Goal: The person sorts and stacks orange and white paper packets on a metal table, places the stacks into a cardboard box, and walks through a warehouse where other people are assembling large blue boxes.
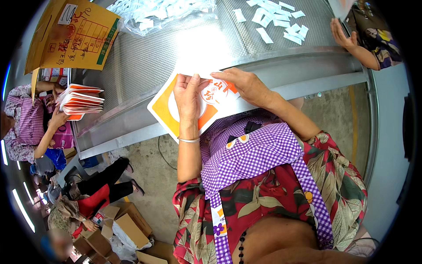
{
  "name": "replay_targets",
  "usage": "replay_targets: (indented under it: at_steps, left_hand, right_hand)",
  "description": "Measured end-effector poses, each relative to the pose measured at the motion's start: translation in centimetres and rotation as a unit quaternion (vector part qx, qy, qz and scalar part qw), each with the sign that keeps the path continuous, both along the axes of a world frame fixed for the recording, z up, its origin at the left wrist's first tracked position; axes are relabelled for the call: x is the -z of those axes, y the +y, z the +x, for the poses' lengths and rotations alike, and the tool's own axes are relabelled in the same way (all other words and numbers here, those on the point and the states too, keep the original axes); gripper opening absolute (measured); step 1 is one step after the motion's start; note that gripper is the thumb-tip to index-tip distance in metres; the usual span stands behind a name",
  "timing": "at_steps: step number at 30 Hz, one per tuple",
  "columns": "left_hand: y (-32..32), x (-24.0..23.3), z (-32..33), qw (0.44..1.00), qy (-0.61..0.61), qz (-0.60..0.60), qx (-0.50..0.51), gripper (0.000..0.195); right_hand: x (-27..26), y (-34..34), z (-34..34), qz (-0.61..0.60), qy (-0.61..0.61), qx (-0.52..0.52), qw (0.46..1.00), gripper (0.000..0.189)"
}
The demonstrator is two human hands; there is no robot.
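A flat white and orange printed packaging bag [161,104] with writing on it is held up at the near edge of the metal table. My left hand [188,97] grips its middle, with the thumb on top near the upper edge. At the upper right corner, my right hand [252,86] pinches the bag's edge between thumb and fingers. Whether the bag's mouth is parted cannot be made out. Bright glare lies on the table just beyond my hands, and the bag's lower part hangs over my purple checked apron [250,155].
Loose white sachets [267,15] lie on the metal mesh table [145,56], beside a clear plastic bag of sachets [158,16]. A cardboard box [71,36] stands at the left. A co-worker there holds stacked printed bags [82,102]; another's hand [343,36] is at the right.
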State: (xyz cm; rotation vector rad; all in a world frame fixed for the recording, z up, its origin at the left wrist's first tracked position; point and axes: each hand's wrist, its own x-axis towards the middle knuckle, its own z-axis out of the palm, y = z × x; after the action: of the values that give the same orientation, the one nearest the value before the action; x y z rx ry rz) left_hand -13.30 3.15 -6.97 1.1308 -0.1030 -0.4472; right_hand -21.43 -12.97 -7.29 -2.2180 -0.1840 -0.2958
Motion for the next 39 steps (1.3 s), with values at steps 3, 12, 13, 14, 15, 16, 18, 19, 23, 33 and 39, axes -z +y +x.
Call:
replay_targets:
  at_steps: [3, 12, 13, 14, 15, 16, 18, 19, 23, 33, 39]
  left_hand:
    - [0.3, -0.3, 0.2, 0.999, 0.034, 0.041, -0.006, 0.014]
    - [-1.2, -1.3, -0.2, 0.998, -0.043, 0.043, 0.032, 0.009]
    - [-1.3, -1.3, -0.1, 0.998, -0.038, 0.029, 0.033, 0.009]
    - [-1.3, -1.3, 0.0, 0.999, -0.016, 0.001, 0.042, 0.009]
    - [-1.3, -1.3, 0.0, 0.999, -0.010, -0.007, 0.047, 0.010]
    - [-1.4, -1.4, 0.0, 0.999, -0.003, -0.015, 0.051, 0.010]
    - [-1.4, -1.2, 0.0, 0.998, 0.006, -0.024, 0.056, 0.010]
    - [-1.3, -1.0, 0.0, 0.998, 0.008, -0.024, 0.057, 0.010]
    - [-0.8, -0.8, 0.0, 0.998, 0.012, -0.024, 0.049, 0.008]
    - [-1.1, -1.3, -0.5, 0.867, -0.339, 0.365, 0.011, 0.013]
    - [-0.7, -4.0, -1.3, 0.839, -0.408, 0.344, 0.103, 0.023]
  right_hand:
    - [-1.1, 0.3, 0.0, -0.043, 0.079, 0.009, 0.996, 0.047]
    - [-2.8, 0.5, 1.5, 0.147, 0.139, -0.045, 0.978, 0.044]
    - [-2.7, 0.5, 1.5, 0.214, 0.169, -0.067, 0.960, 0.043]
    - [-2.7, 0.4, 1.4, 0.231, 0.166, -0.067, 0.956, 0.042]
    - [-2.7, 0.5, 1.3, 0.248, 0.165, -0.067, 0.952, 0.041]
    - [-2.7, 0.5, 1.2, 0.265, 0.164, -0.066, 0.948, 0.040]
    - [-3.2, 0.5, 1.0, 0.237, 0.170, -0.074, 0.954, 0.039]
    - [-3.4, 0.4, 0.9, 0.223, 0.173, -0.078, 0.956, 0.039]
    - [-3.3, 0.7, 1.1, 0.276, 0.219, -0.094, 0.931, 0.038]
    - [-2.1, 0.8, 1.3, 0.246, 0.189, -0.030, 0.950, 0.026]
    - [-1.8, -0.1, 1.2, 0.170, 0.073, -0.061, 0.981, 0.024]
